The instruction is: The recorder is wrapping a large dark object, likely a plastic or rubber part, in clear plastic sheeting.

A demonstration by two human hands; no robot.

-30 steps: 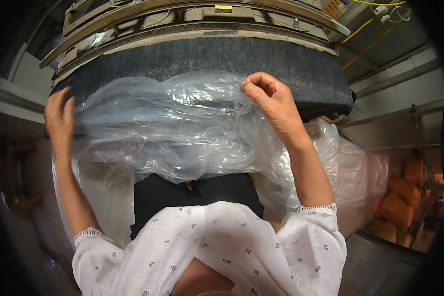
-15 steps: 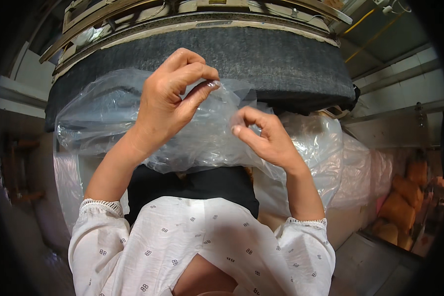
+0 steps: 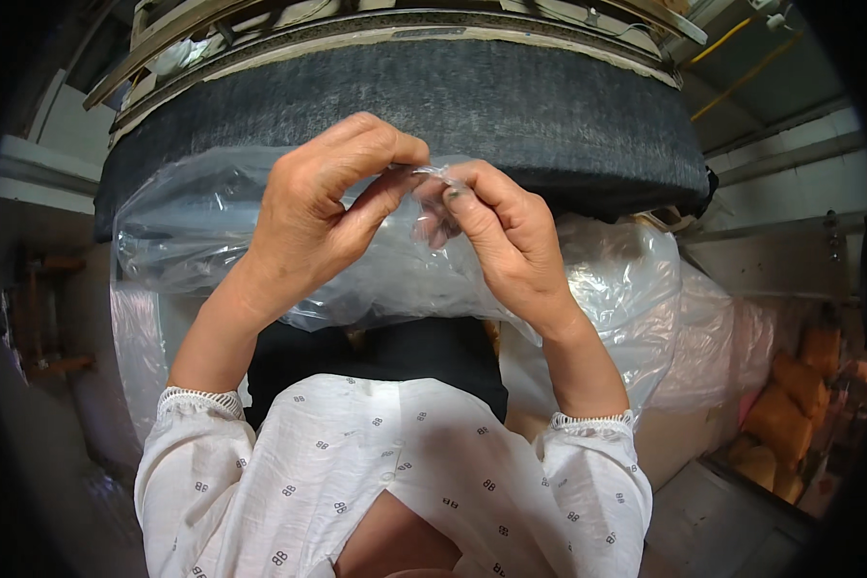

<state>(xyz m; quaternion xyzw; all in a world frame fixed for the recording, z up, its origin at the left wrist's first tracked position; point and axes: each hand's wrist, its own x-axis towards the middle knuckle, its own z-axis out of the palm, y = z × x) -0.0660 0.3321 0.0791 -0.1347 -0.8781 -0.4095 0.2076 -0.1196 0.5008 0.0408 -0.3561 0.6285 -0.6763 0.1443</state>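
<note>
A large sheet of clear plastic film (image 3: 197, 217) lies draped across my lap and spreads to both sides. With thumb and fingers pinched, my left hand (image 3: 323, 188) holds a gathered edge of the film up above the rest. Close beside it, my right hand (image 3: 506, 231) pinches the same raised edge between thumb and index finger. The fingertips of both hands are only a little apart, with a short twisted bit of film between them. Some of the right hand's other fingers show through the film. Whether the film is a bag or a flat sheet, I cannot tell.
Dark grey cloth (image 3: 395, 91) covers the bench front just beyond my hands. Wooden rails (image 3: 188, 53) run along its far side. More crumpled film (image 3: 636, 279) spreads to the right. Orange-brown bundles (image 3: 780, 414) sit at the far right, and a wooden frame (image 3: 53, 313) stands left.
My right hand has moved up and left to the raised film edge and now pinches it. My left hand has lowered slightly, still pinching the film.
</note>
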